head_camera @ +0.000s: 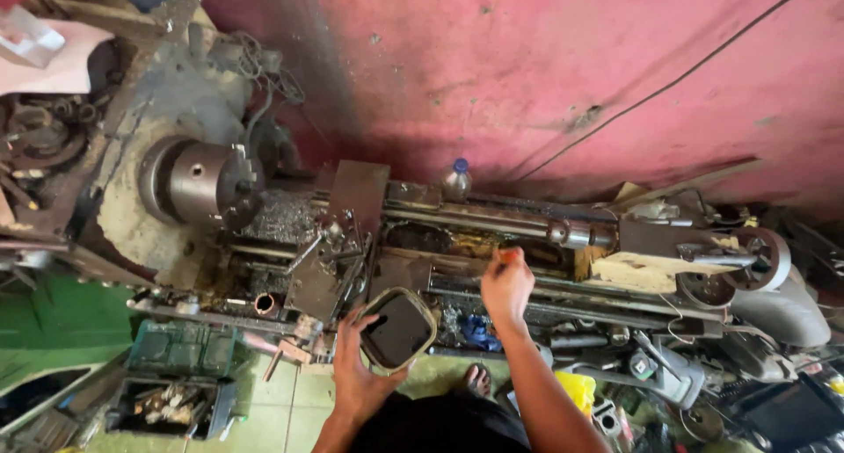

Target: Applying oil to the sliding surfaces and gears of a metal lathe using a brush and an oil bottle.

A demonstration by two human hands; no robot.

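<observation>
One dark, rounded-square container [397,330] sits tipped at the lathe bed's [492,282] near edge, left hand [356,374] curled around its rim, keeping it close to the work; right hand [505,283] pinches a small orange-tipped object [508,255] over the bed; chuck [202,182] away left, tailstock [703,264] right.

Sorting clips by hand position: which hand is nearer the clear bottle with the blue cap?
Right. The right hand is just below the bottle on the lathe bed; the left hand is lower, holding a dark container.
</observation>
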